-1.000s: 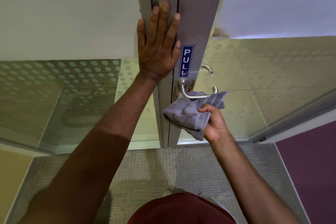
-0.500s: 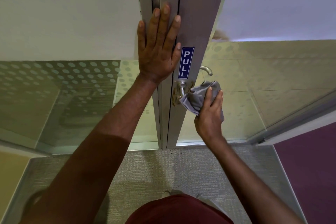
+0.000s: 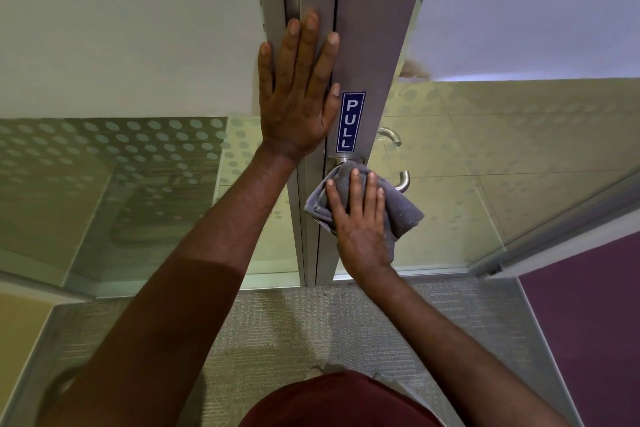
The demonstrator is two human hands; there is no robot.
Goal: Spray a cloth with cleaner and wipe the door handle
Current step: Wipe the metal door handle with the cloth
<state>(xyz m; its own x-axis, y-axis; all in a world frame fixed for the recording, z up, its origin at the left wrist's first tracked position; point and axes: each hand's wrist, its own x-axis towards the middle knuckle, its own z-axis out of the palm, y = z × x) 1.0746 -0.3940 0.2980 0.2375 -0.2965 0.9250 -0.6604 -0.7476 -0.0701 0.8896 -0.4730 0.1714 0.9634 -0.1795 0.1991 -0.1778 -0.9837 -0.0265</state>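
A grey cloth (image 3: 403, 210) is draped over the metal door handle (image 3: 402, 180), whose curved free end sticks out to the right. My right hand (image 3: 360, 222) presses flat on the cloth with fingers spread, covering the handle's base and most of its lever. My left hand (image 3: 298, 97) lies flat and open against the grey door frame (image 3: 374, 28), just left of a blue PULL sticker (image 3: 350, 121). No spray bottle is in view.
The door's glass panel (image 3: 502, 166) stretches right, with a second handle (image 3: 391, 135) showing behind it. A dotted frosted glass wall (image 3: 121, 184) stands on the left. Grey carpet (image 3: 311, 329) lies below, and a purple surface (image 3: 588, 322) at the right.
My right hand moved from under the handle to on top of it, then slid toward the handle's base and flattened the cloth over it. My left hand stayed flat on the frame.
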